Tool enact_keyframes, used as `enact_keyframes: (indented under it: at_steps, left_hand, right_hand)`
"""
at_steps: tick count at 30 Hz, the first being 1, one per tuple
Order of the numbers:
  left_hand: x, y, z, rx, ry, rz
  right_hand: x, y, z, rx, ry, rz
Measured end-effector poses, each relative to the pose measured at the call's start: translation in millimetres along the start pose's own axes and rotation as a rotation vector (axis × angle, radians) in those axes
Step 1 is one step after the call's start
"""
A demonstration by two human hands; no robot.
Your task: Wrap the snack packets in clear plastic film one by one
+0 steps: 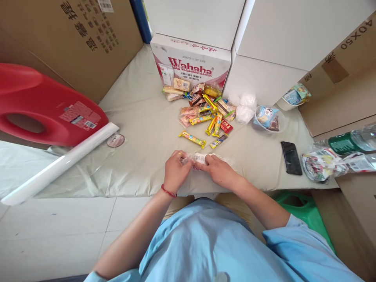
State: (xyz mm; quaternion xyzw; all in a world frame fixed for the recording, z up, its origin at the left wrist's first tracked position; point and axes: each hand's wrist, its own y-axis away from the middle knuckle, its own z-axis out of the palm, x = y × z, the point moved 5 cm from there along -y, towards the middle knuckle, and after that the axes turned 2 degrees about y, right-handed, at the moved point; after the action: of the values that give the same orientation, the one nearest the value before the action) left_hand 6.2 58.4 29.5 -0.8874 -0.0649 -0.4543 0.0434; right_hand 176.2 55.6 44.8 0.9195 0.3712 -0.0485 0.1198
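Close to the table's front edge, both hands are on a small clear plastic packet (200,158) with a white printed label and something reddish showing under it. My left hand (178,168) is closed, pinching the crinkled left end of the packet. Thumb and fingers of my right hand (219,168) grip its right part; what is under them is hidden. Just beyond the hands lie a yellow snack stick (192,139) and a blue-and-yellow wrapped bar (219,141). A heap of wrapped snacks (202,105) lies farther back.
Behind the snacks stands a Wahaba-style water carton (190,62). On the left are a red jug (53,105), a white roll (64,162) and a round label (115,140). Rightward are clear plastic bundles (245,107), a bowl of packets (268,119), a phone (291,158) and bottles (352,141).
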Motion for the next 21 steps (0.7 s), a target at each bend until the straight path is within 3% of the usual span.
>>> enact_keyframes:
  at_steps: [5,9,12,15,17,21]
  left_hand:
    - [46,20,22,-0.148,0.177,0.115]
    - [54,37,42,-0.25,-0.095,0.355]
    - [44,48,50,-0.207,-0.35,0.482]
    - [36,54,53,-0.172,-0.44,0.555]
    - [34,56,54,-0.146,-0.467,0.586]
    - [34,58,58,-0.117,-0.486,0.632]
  right_hand:
    - [6,19,6,0.133,-0.215,-0.013]
    - [22,49,3,0.217,-0.565,-0.065]
    - [51,66,6,0.372,-0.605,0.253]
    - [68,77,11,0.43,-0.336,0.563]
    - [68,74,14,0.351,-0.256,0.58]
    - [57,55,-1,0.313,-0.434,0.522]
